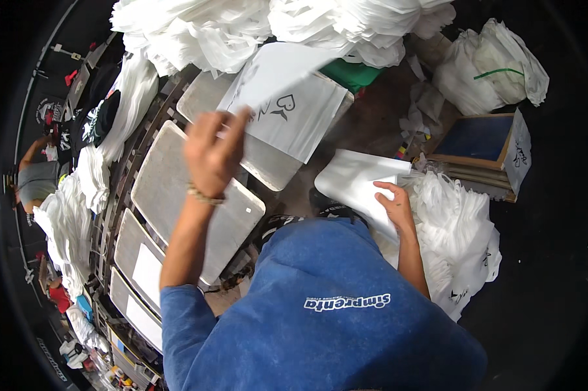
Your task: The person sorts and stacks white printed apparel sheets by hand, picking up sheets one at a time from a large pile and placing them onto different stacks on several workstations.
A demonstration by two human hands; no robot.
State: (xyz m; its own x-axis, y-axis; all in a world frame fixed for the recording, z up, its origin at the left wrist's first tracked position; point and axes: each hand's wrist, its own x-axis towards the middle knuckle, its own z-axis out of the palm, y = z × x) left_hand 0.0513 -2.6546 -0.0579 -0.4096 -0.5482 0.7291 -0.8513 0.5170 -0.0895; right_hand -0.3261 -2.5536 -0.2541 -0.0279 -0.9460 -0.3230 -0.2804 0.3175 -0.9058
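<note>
My left hand (214,146) is raised over the printing platens beside a white fabric bag with a black heart-and-leaf print (291,120). Its fingers look curled but are smeared by motion, so whether they grip the bag is unclear. That bag lies over the far grey platen (265,159), with its upper part folded up and blurred. Lower right, my right hand (395,205) holds a plain white bag (356,179) by its side, thumb and fingers bent on it. This plain bag hangs over a pile of white bags (453,238) next to my body.
More grey platens (190,186) curve round on my left. White bag heaps (196,29) lie ahead and on the left (66,225). Framed screens (473,140) are stacked at right, near a stuffed plastic sack (492,68). Another person (37,182) stands far left.
</note>
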